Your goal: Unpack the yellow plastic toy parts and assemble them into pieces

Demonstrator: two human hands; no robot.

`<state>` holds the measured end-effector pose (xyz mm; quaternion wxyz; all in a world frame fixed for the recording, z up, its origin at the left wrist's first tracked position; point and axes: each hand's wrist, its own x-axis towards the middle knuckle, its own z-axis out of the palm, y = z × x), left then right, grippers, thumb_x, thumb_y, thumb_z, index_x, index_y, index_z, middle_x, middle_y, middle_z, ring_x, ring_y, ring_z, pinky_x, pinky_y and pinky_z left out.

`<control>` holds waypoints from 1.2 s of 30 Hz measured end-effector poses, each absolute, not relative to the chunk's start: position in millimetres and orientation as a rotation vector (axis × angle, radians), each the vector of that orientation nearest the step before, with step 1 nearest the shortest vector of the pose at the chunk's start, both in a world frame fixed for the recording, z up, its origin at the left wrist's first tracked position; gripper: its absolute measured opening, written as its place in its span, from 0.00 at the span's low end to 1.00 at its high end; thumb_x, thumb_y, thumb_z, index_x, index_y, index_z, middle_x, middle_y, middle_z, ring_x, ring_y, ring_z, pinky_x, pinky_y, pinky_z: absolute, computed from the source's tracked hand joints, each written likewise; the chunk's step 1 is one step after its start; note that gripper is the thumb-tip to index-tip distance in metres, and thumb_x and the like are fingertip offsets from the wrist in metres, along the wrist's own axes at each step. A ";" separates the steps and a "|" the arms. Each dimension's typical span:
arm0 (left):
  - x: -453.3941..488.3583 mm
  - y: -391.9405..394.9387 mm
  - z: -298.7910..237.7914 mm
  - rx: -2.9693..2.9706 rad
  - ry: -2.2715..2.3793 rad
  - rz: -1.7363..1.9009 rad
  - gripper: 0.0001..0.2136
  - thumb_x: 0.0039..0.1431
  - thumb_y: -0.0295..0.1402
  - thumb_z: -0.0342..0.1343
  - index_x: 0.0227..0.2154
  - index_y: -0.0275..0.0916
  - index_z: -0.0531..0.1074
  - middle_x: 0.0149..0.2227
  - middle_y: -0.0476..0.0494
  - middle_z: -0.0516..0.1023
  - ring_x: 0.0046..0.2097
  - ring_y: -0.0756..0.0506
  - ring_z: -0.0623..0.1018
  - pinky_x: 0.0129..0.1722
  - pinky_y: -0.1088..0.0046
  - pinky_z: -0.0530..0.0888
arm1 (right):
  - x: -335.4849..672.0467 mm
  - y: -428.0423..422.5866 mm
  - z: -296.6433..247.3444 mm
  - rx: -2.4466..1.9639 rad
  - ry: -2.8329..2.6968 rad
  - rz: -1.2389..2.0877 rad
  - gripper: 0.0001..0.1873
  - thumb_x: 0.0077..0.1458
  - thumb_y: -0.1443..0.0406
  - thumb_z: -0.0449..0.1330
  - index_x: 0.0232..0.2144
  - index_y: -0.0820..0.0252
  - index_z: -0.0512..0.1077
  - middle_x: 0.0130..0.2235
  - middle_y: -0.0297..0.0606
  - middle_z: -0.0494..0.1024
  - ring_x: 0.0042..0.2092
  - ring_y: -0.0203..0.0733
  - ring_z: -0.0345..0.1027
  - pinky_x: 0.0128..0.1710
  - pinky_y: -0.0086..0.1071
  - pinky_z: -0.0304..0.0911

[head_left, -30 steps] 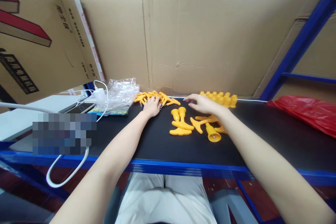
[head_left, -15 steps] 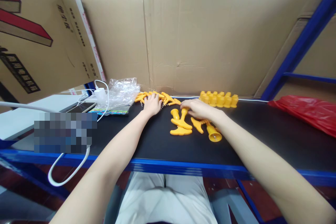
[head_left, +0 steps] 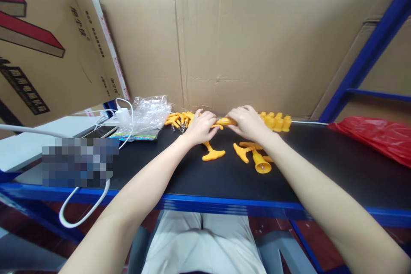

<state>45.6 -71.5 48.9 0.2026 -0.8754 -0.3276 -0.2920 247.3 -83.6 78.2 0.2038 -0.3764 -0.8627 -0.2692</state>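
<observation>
A broad cardboard panel (head_left: 257,51) stood behind the black tabletop (head_left: 192,180). In the head view, the person's right hand (head_left: 247,122) had its fingers curled in, apparently pinching a yellow handle (head_left: 227,121) that stuck out from under the fingertips toward the other hand. The left hand (head_left: 202,127) lay just beside it, fingers bent over the yellow parts; whether it was gripping anything could not be told. The step in hand looked like handling these parts with both hands close together; the next move, as judged, called for a firm right hold and a clear left hand. A loose T-handle (head_left: 212,154) lay just nearer the person than the left hand, its stem running toward that palm. A pile of handles (head_left: 175,119) with metal coils sat left of it. Beyond the right hand, partly covered, stood yellow cups (head_left: 278,122); nearer the person lay a flared cup (head_left: 261,163) on its side.
</observation>
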 end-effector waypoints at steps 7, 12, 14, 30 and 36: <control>42.6 -61.9 44.9 -2.376 -0.922 -0.795 0.12 0.64 0.30 0.41 0.44 0.35 0.67 0.36 0.42 0.76 0.41 0.45 0.73 0.54 0.60 0.57 | 242.2 -83.5 75.2 -1.076 -2.342 -0.662 0.08 0.57 0.62 0.54 0.36 0.59 0.70 0.36 0.42 0.77 0.39 0.46 0.67 0.44 0.38 0.49; 45.1 -62.7 47.0 -2.449 -0.863 -0.805 0.13 0.65 0.31 0.39 0.43 0.35 0.67 0.37 0.40 0.75 0.40 0.45 0.73 0.48 0.63 0.63 | 246.7 -80.6 74.3 -1.082 -2.299 -0.703 0.08 0.56 0.64 0.54 0.38 0.59 0.69 0.37 0.42 0.77 0.41 0.47 0.67 0.45 0.40 0.49; 45.7 -63.3 47.3 -2.483 -0.855 -0.789 0.12 0.65 0.31 0.39 0.42 0.35 0.67 0.36 0.40 0.75 0.40 0.44 0.73 0.45 0.65 0.65 | 247.2 -80.9 74.5 -1.091 -2.315 -0.699 0.08 0.56 0.64 0.54 0.38 0.60 0.69 0.37 0.43 0.77 0.41 0.48 0.67 0.46 0.40 0.49; 54.9 -68.3 48.1 -2.495 -0.859 -0.720 0.10 0.64 0.29 0.41 0.33 0.35 0.66 0.33 0.41 0.75 0.37 0.44 0.75 0.41 0.66 0.65 | 234.9 -83.7 68.6 -1.077 -2.424 -0.809 0.08 0.59 0.68 0.49 0.38 0.60 0.67 0.36 0.43 0.76 0.40 0.46 0.66 0.46 0.40 0.48; 51.1 -67.2 46.5 -2.500 -0.865 -0.682 0.10 0.63 0.28 0.41 0.31 0.35 0.67 0.32 0.41 0.75 0.37 0.45 0.75 0.41 0.66 0.64 | 236.2 -79.3 62.6 -1.116 -2.482 -0.628 0.13 0.62 0.61 0.47 0.43 0.61 0.67 0.42 0.45 0.76 0.43 0.47 0.67 0.46 0.39 0.50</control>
